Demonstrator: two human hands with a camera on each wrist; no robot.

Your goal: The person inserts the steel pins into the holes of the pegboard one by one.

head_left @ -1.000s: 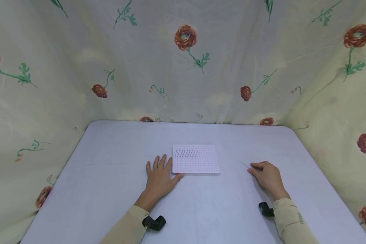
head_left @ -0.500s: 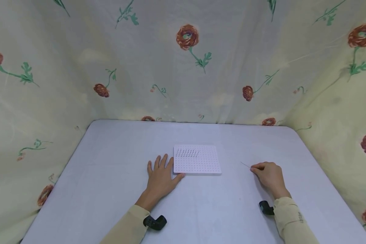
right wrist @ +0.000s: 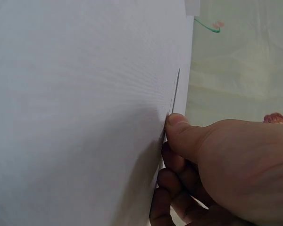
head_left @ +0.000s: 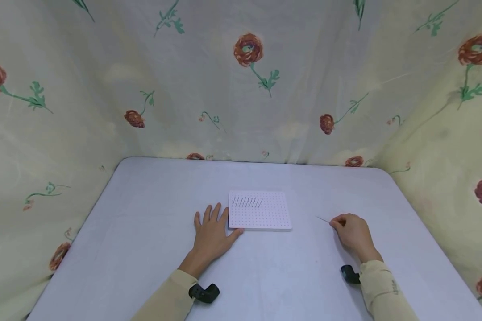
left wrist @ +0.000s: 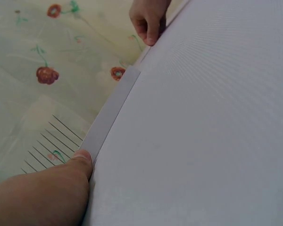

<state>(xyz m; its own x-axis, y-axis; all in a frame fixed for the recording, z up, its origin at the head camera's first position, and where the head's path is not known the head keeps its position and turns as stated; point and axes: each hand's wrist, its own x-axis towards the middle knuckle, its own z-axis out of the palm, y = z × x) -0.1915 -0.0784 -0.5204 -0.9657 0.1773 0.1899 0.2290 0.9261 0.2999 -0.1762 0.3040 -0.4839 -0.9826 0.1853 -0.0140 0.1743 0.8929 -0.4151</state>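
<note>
A white pegboard (head_left: 269, 218) full of small holes lies flat on the table. Several thin dark needles (left wrist: 68, 127) stand in a row in its far left part. My left hand (head_left: 212, 238) rests with fingers spread at the board's left side, the thumb touching its near left corner. To the right of the board, my right hand (head_left: 353, 236) pinches one needle (head_left: 322, 219) between thumb and forefinger. That needle's free end points left towards the board, low over the table; in the right wrist view the needle (right wrist: 176, 90) sticks out past the thumb tip.
The white table (head_left: 164, 187) reaches to flowered curtains (head_left: 184, 80) at the back and both sides. A black wrist camera (head_left: 204, 293) sits at the left sleeve, another black camera (head_left: 350, 274) at the right one.
The needle in my right hand has tilted to lie flatter, its free end lower, and the fingertips have drawn together on it. My left hand and the pegboard stay in place.
</note>
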